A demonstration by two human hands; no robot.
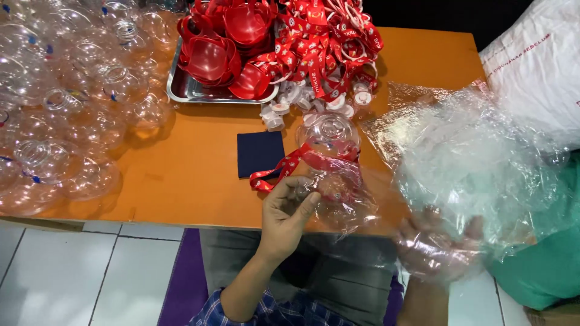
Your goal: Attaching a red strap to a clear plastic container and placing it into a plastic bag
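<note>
So my left hand [284,211] is curled around a clear plastic bottle [335,175] just past the near edge of the orange table [193,175], fingers closed on its lower part, and there's a red strap [284,169] looped across it with the loose end trailing toward a dark blue cloth [260,152]. My right hand [432,244] is buried inside a bunch of thin clear plastic bags [465,163], so honestly I can't tell if it's pinching one or just resting under them. What worries me: the bottle is slick and light, so a loose hold could let it slide off the edge to the floor. The strap's loose end could also snag on the cloth. And the bags look clingy, so I might grab two at once.
</note>
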